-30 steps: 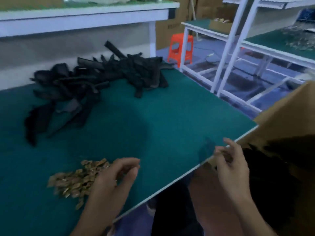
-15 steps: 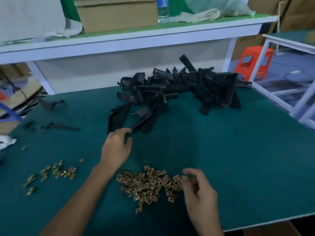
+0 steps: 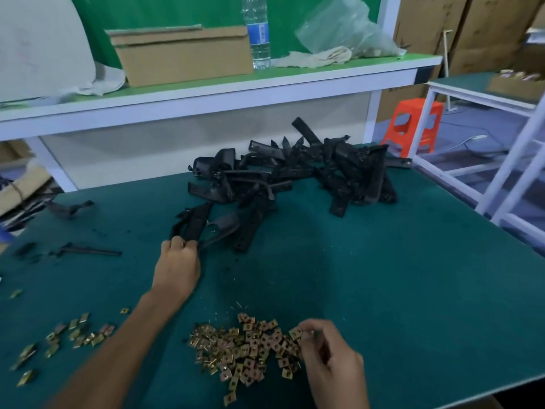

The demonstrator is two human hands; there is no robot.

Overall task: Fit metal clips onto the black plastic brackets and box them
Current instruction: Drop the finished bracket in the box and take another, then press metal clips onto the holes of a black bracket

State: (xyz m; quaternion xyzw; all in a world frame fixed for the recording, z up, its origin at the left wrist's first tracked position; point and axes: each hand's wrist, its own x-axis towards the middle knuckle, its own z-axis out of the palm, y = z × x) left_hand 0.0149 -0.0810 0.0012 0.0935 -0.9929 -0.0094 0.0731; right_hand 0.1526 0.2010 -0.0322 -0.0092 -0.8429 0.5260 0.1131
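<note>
Clips [image 3: 247, 351] near table [image 3: 413, 290] front edge

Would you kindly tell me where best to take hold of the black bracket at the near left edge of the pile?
Take the black bracket by its near end, coming from the front edge of the mat. It juts out of the pile towards you, so that end is free while the far end runs among the others. The left hand grips it just there.
</note>
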